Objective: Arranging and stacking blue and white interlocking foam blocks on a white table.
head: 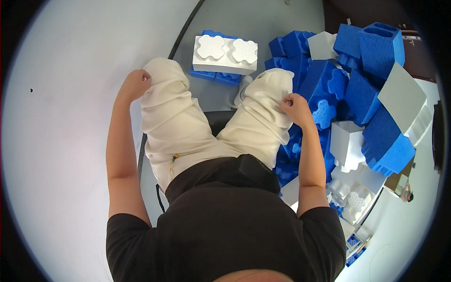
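Note:
My left hand (139,84) rests at the outer side of my left knee, fingers curled in against the cream trousers (176,116). On the outer side of my right thigh, my right hand (295,107) is also curled, its fingertips touching the cloth. Whether either hand pinches the fabric cannot be made out. Ahead of my knees, a white block (225,65) with two lobed studs on top lies over blue blocks (225,78) on the grey floor. Large blue blocks (317,81) are heaped close beside my right hand.
A ribbed pale block (401,100) and a white block (347,142) lie in the heap at right. A white surface (63,123) spans the left side. A black strip (185,30) runs beyond my left knee. Far right, a person (407,194) appears small.

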`<state>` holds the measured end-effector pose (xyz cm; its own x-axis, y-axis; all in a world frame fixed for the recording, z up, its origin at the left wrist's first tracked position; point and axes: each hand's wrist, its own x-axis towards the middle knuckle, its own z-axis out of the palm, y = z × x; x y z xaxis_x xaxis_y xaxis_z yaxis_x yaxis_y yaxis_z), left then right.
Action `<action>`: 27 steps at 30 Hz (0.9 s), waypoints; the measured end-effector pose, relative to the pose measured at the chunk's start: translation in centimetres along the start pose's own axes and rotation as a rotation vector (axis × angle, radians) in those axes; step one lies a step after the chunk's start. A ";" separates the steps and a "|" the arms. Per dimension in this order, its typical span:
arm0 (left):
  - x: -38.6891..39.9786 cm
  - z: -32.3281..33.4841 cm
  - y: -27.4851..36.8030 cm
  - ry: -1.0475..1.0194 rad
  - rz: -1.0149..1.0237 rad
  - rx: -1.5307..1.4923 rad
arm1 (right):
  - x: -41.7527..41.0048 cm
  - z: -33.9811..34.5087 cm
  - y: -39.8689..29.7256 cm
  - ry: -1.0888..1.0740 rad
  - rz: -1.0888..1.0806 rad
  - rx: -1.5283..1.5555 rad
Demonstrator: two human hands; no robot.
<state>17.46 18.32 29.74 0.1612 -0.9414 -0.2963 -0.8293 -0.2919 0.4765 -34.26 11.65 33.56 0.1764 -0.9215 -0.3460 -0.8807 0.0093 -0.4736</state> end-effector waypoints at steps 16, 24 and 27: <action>-10.5 -2.5 6.0 -0.278 -0.057 -0.090 | -3.5 -0.5 -2.0 0.019 -0.166 0.091; -3.7 -3.6 9.5 0.058 0.129 -0.168 | 0.0 0.3 -6.7 -0.009 -0.269 0.108; -0.2 -2.2 11.4 0.061 0.228 -0.222 | 2.6 2.6 -7.1 -0.084 -0.404 0.149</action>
<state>9.11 14.85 37.04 0.0214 -0.9932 -0.1142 -0.7120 -0.0953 0.6957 -26.39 10.19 33.93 0.5344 -0.8278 -0.1710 -0.6615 -0.2837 -0.6942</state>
